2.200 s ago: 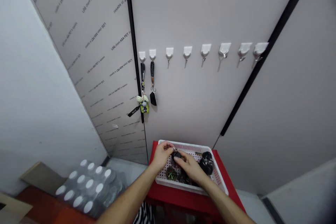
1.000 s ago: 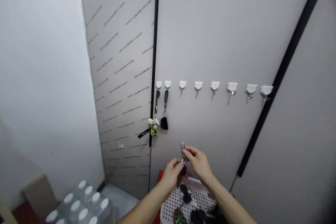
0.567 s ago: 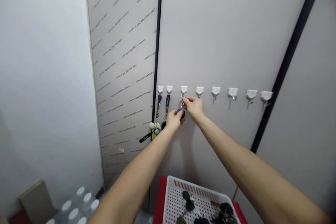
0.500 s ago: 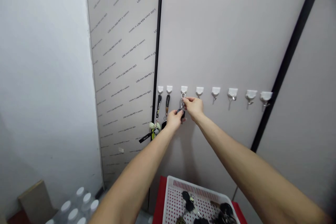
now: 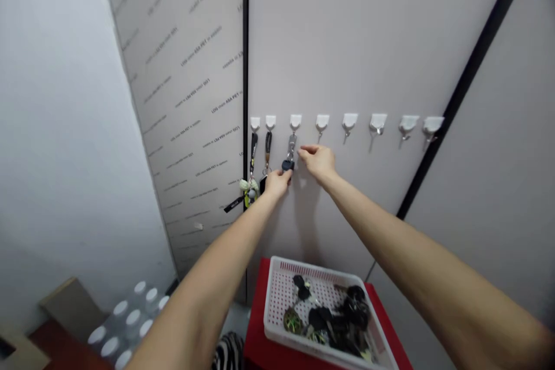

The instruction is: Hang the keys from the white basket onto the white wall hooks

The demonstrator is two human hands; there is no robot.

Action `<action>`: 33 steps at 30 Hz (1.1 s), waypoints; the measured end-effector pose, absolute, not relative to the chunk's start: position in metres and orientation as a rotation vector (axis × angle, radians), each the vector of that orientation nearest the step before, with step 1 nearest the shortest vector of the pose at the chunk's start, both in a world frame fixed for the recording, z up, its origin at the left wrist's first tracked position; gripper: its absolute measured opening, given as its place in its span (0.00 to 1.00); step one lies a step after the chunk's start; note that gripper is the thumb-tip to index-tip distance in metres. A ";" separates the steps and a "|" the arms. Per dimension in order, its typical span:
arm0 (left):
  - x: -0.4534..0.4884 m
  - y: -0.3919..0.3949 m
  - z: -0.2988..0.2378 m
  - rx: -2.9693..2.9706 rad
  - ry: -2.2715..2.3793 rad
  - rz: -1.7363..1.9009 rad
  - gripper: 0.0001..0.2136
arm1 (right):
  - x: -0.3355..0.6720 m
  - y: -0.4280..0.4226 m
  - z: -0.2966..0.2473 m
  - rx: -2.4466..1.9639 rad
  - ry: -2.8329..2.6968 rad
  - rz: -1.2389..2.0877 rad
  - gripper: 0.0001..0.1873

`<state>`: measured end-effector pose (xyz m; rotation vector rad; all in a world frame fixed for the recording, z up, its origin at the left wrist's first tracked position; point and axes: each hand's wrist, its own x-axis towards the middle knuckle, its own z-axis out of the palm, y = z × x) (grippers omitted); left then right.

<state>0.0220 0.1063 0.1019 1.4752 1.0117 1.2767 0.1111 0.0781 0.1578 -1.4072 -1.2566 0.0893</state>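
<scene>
Head | left hand (image 5: pixel 278 183) pinches blocky dark fob (image 5: pixel 288 165) | right hand (image 5: pixel 318 161) half-curled, empty

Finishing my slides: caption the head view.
Left hand holds dark key fob below white-backed metal hook; right hand nearby.

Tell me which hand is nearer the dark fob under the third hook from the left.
Left. The left hand is at the lower edge of the dark fob; the right hand is apart from it, up and to the right.

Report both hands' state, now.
Left hand: touching the dark key fob; grip cannot be told.
Right hand: slightly open, nothing visible held, beside the hanging clip.
</scene>
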 end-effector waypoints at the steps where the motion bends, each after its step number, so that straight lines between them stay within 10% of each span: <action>1: 0.021 0.106 0.097 1.462 1.016 1.255 0.08 | 0.114 0.071 0.151 -1.396 -1.273 0.096 0.16; 14: 0.013 0.027 -0.036 1.550 1.068 0.861 0.08 | 0.147 -0.047 -0.045 -1.852 -1.863 0.403 0.12; 33: 0.010 -0.014 -0.082 2.403 1.101 0.359 0.12 | 0.192 -0.075 -0.043 -1.945 -1.933 0.151 0.14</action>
